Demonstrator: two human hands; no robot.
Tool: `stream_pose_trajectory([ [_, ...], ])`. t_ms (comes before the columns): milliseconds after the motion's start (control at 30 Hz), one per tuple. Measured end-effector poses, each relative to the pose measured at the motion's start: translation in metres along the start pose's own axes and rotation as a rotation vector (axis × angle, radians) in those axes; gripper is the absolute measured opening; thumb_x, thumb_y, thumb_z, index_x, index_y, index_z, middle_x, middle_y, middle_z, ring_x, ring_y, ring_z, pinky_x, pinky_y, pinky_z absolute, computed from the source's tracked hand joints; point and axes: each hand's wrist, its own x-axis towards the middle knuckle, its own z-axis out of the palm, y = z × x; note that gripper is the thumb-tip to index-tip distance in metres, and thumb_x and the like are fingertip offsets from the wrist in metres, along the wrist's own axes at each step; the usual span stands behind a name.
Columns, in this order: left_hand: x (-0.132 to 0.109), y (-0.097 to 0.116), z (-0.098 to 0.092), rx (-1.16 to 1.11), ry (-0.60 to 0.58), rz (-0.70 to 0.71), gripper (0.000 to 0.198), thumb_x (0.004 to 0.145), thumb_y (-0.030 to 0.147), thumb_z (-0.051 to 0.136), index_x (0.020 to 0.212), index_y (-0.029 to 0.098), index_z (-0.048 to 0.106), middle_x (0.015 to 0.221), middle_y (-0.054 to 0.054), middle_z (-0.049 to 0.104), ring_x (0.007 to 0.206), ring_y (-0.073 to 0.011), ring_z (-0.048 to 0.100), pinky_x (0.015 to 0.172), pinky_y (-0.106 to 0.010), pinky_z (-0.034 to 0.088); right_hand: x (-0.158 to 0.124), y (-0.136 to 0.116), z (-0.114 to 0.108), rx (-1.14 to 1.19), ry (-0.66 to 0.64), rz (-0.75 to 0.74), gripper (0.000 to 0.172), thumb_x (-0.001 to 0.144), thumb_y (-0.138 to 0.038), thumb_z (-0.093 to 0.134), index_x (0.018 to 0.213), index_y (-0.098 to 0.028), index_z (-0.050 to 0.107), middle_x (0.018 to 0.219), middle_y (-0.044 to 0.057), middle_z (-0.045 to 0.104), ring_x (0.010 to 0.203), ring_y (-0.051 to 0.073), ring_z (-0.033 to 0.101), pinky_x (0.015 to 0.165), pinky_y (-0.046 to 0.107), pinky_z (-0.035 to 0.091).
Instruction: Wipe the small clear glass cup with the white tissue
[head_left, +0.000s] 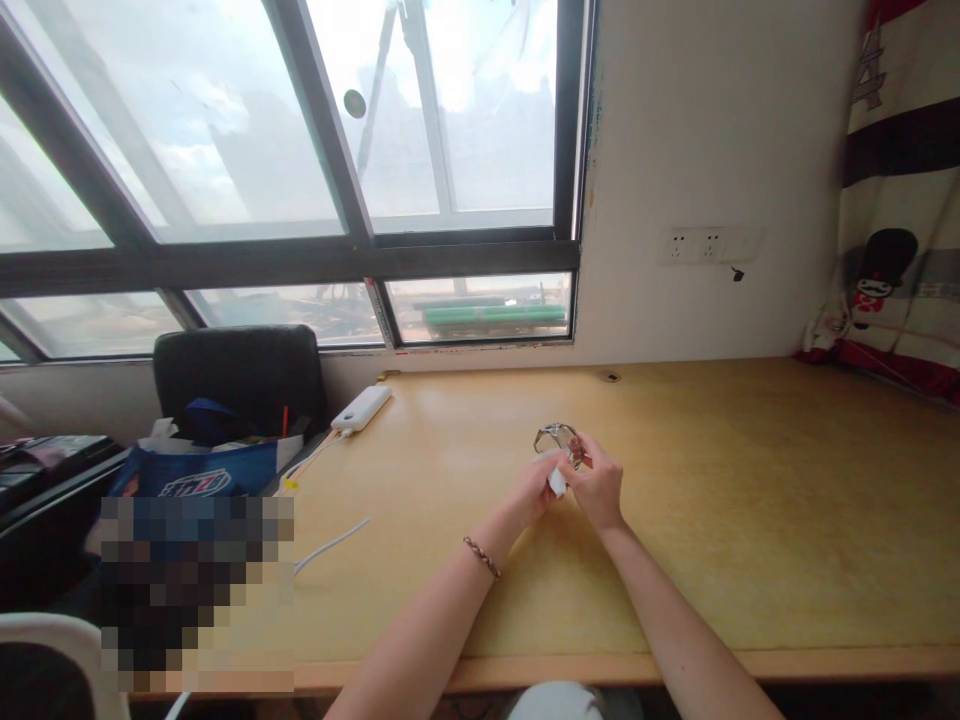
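Above the middle of the table [750, 520], my two hands meet around a small, shiny item with thin dark and silver rims, which looks like a pair of glasses [555, 434]. My right hand [598, 484] is closed, its fingers on the near right side of the glasses. A small white piece, like a tissue or cloth [557, 481], shows between the hands. My left hand [534, 487] is closed on it, close against the glasses. Fingers cover part of both items. A braided bracelet circles my left wrist.
A white power bank [362, 409] with a cable lies at the table's back left. Another white cable end [334, 545] rests nearer. Left of the table are a black chair [238, 375] and a blue bag [202, 470]. Wall sockets [696, 244] and a curtain [900, 200] are at right.
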Motion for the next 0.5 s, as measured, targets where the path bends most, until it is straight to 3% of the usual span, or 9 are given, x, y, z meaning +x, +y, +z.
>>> stream_pose_trajectory([
  [133, 0.000, 0.002, -0.008, 0.148, 0.182, 0.143, 0.026, 0.071, 0.033, 0.050, 0.081, 0.011, 0.058, 0.066, -0.004, 0.058, 0.056, -0.0117, 0.051, 0.051, -0.023, 0.041, 0.002, 0.004, 0.006, 0.035, -0.074, 0.099, 0.038, 0.070, -0.030, 0.049, 0.105, -0.016, 0.051, 0.091, 0.007, 0.063, 0.079, 0.018, 0.060, 0.071, 0.028, 0.047],
  [233, -0.005, 0.006, -0.013, 0.462, 0.317, 0.424, 0.019, 0.072, 0.026, 0.047, 0.081, 0.013, 0.058, 0.072, -0.003, 0.060, 0.066, -0.0138, 0.053, 0.059, -0.024, 0.042, 0.003, 0.010, 0.008, -0.003, -0.120, 0.156, 0.033, 0.070, -0.027, 0.048, 0.101, -0.018, 0.054, 0.088, 0.006, 0.064, 0.077, 0.018, 0.060, 0.071, 0.028, 0.047],
  [367, -0.019, 0.013, -0.006, 0.647, 0.273, 0.648, 0.018, 0.074, 0.022, 0.046, 0.085, 0.015, 0.058, 0.075, -0.002, 0.061, 0.068, -0.0134, 0.053, 0.062, -0.023, 0.041, 0.004, 0.018, 0.008, 0.097, -0.062, 0.292, 0.034, 0.066, -0.021, 0.047, 0.099, -0.019, 0.053, 0.084, 0.004, 0.064, 0.073, 0.018, 0.060, 0.061, 0.027, 0.049],
  [500, -0.027, 0.018, 0.001, 0.728, 0.227, 0.744, 0.018, 0.077, 0.021, 0.045, 0.086, 0.016, 0.060, 0.079, -0.002, 0.061, 0.073, -0.0136, 0.054, 0.065, -0.023, 0.043, 0.008, 0.022, 0.010, 0.479, 0.027, 0.618, 0.030, 0.063, -0.020, 0.048, 0.092, -0.020, 0.052, 0.078, 0.001, 0.062, 0.060, 0.016, 0.061, 0.047, 0.025, 0.051],
])
